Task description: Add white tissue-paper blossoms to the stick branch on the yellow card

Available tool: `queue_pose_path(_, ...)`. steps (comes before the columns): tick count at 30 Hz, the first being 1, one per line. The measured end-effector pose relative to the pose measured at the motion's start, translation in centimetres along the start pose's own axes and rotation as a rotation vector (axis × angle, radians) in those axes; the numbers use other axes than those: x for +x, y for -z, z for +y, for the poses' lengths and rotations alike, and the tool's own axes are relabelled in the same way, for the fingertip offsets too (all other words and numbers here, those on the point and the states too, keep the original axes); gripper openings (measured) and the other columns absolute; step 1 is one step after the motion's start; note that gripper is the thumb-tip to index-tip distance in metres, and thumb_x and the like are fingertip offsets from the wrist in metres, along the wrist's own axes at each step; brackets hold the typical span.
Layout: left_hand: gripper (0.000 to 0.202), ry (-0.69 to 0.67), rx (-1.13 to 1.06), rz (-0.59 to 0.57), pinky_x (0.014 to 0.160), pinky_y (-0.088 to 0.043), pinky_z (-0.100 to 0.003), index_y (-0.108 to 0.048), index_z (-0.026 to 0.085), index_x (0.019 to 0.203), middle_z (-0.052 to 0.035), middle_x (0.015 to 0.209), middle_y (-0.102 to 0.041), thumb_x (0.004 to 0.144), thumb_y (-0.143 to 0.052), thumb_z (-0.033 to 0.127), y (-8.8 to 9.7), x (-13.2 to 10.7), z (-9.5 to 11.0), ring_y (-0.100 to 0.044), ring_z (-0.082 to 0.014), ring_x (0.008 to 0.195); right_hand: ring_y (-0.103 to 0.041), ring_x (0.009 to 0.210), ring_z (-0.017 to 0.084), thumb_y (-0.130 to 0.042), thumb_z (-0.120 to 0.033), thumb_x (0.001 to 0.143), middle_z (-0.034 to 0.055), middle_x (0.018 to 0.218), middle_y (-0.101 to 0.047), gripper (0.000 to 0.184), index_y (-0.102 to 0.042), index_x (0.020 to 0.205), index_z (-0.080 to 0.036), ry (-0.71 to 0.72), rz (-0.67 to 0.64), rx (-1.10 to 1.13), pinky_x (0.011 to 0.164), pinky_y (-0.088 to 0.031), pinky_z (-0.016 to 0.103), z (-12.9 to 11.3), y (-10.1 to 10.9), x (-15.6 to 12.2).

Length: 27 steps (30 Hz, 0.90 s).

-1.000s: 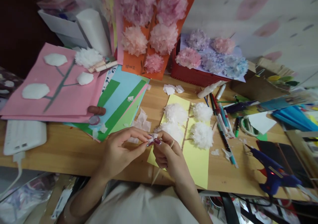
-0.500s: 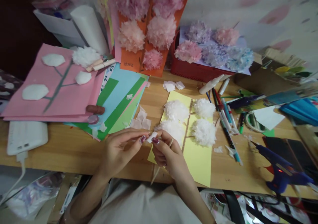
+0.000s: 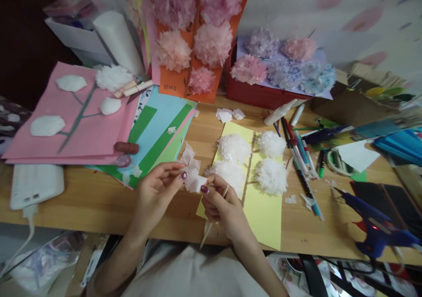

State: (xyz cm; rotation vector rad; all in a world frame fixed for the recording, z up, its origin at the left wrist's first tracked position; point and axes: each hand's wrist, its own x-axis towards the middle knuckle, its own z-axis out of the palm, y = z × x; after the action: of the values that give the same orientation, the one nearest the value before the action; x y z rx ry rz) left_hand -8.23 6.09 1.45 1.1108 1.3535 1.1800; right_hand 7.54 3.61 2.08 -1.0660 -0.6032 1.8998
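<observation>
Wooden counter [image 3: 99, 209]; right of centre, yellow card [image 3: 265, 222] with white puffs [image 3: 271, 176] that the right hand [image 3: 226, 202], straying, could crush. Left hand [image 3: 158, 191] half open, apparently empty; right curled round thin stick [image 3: 206, 235], seemingly pinching white paper [image 3: 198, 184] between the hands; a loosened pinch could drop it.

Small white tissue [image 3: 198, 183], pinched at three o'clock; at its five, a slim pale stick [image 3: 206, 235] slants from one to seven.
</observation>
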Motion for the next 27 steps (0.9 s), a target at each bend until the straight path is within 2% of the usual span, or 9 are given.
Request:
queue_pose_path(9,0.023,0.008,0.026,0.199,0.065,-0.053,-0.022,-0.064,0.018,0.089,-0.0018,0.081,-0.07,0.074,-0.072,0.033,0.5,0.8,-0.9,-0.067,-0.014,0.073,-0.013,0.039,0.003,-0.067,-0.038,0.077,-0.0141,0.049,-0.026,0.028,-0.044,0.08,-0.022,-0.086,0.025,-0.004,0.035,-0.011,0.014,0.0,0.1,0.2)
queue_pose_path(12,0.023,0.01,0.099,0.265,0.059,-0.053,-0.022,-0.062,0.017,0.089,-0.0006,0.077,-0.068,0.075,-0.069,0.035,1.1,1.3,-1.1,-0.064,-0.0123,0.063,-0.013,0.039,0.003,-0.067,-0.038,0.076,-0.0143,0.049,-0.025,0.029,-0.043,0.079,-0.023,-0.106,0.036,-0.006,0.036,-0.011,0.014,0.0,0.1,0.3)
queue_pose_path(15,0.024,0.013,0.269,0.196,0.052,-0.05,-0.022,-0.062,0.017,0.095,-0.0018,0.082,-0.067,0.078,-0.065,0.034,1.7,1.8,-1.6,-0.059,-0.0103,0.054,-0.012,0.039,0.003,-0.067,-0.038,0.075,-0.0146,0.049,-0.024,0.03,-0.042,0.079,-0.023,-0.123,0.05,0.003,0.036,-0.01,0.014,0.2,0.1,0.4)
queue_pose_path(17,0.022,-0.073,0.464,0.153,0.052,-0.049,-0.023,-0.064,0.017,0.099,-0.0048,0.093,-0.067,0.082,-0.062,0.031,2.0,1.7,-1.5,-0.058,-0.0098,0.055,-0.012,0.039,0.003,-0.068,-0.038,0.075,-0.0147,0.049,-0.024,0.03,-0.042,0.079,-0.023,-0.127,0.057,0.004,0.036,-0.01,0.015,0.3,0.1,0.6)
queue_pose_path(20,0.019,-0.374,0.646,0.206,0.067,-0.053,-0.028,-0.067,0.019,0.102,-0.0072,0.106,-0.065,0.085,-0.06,0.022,2.1,0.7,-0.6,-0.062,-0.0136,0.073,-0.012,0.039,0.002,-0.068,-0.039,0.075,-0.0147,0.049,-0.025,0.031,-0.042,0.08,-0.023,-0.127,0.054,0.008,0.036,-0.009,0.015,0.4,0.2,0.7)
queue_pose_path(21,0.021,-0.473,0.649,0.179,0.075,-0.053,-0.029,-0.067,0.021,0.104,-0.007,0.108,-0.065,0.084,-0.06,0.019,2.0,0.3,-0.1,-0.064,-0.016,0.083,-0.012,0.039,0.002,-0.068,-0.039,0.076,-0.0146,0.049,-0.024,0.031,-0.042,0.08,-0.023,-0.123,0.048,0.01,0.036,-0.009,0.015,0.5,0.2,0.7)
queue_pose_path(23,0.027,-0.586,0.615,-0.015,0.088,-0.052,-0.032,-0.066,0.024,0.11,-0.0056,0.11,-0.067,0.083,-0.063,0.016,1.7,-0.6,0.6,-0.063,-0.0191,0.1,-0.011,0.039,0.002,-0.068,-0.038,0.078,-0.0146,0.049,-0.024,0.029,-0.044,0.081,-0.022,-0.102,0.033,0.016,0.036,-0.01,0.015,0.6,0.2,0.7)
queue_pose_path(25,0.034,-0.593,0.556,-0.214,0.094,-0.051,-0.033,-0.064,0.026,0.116,-0.0044,0.112,-0.069,0.084,-0.065,0.015,1.3,-1.2,0.9,-0.063,-0.0189,0.105,-0.011,0.04,0.002,-0.067,-0.037,0.08,-0.0143,0.05,-0.024,0.026,-0.047,0.083,-0.022,-0.071,0.019,0.012,0.037,-0.011,0.015,0.6,0.2,0.6)
queue_pose_path(27,0.035,-0.557,0.492,-0.288,0.095,-0.051,-0.033,-0.063,0.026,0.119,-0.0041,0.113,-0.07,0.085,-0.064,0.015,0.9,-1.4,0.7,-0.064,-0.0179,0.105,-0.011,0.04,0.002,-0.066,-0.037,0.082,-0.0139,0.05,-0.024,0.023,-0.05,0.083,-0.021,-0.05,0.005,0.009,0.037,-0.012,0.015,0.7,0.1,0.5)
